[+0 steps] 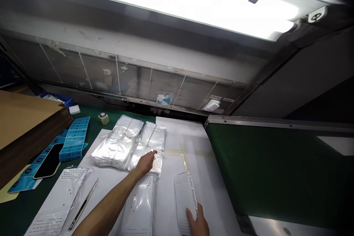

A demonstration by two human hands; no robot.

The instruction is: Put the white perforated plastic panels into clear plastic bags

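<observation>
from the head camera, the left hand point(144, 165) reaches across the table and lies palm down on the near end of a stack of clear plastic bags point(151, 141), its fingers loosely together and open, pinching nothing. a second, larger stack of clear plastic bags point(117, 143) sits just beside it on the left. the right hand point(198, 221) is low in the view, in a narrow grip on the lower edge of a white perforated plastic panel point(184, 196), which lies tilted on a white sheet point(177, 134). under the left forearm lies a bagged white panel point(138, 206), and further left is another bagged white panel point(56, 201), with a utility knife point(83, 204) between it and the forearm. blue printed cards point(74, 141) are spread on a green mat point(85, 114), partly under a black phone point(48, 160) and beside a stack of cardboard sheets point(24, 129). a small glass bottle point(103, 118) stands near the far edge of the mat. a green ribbed panel point(276, 177) fills the right side, under a bright ceiling light point(166, 0).
</observation>
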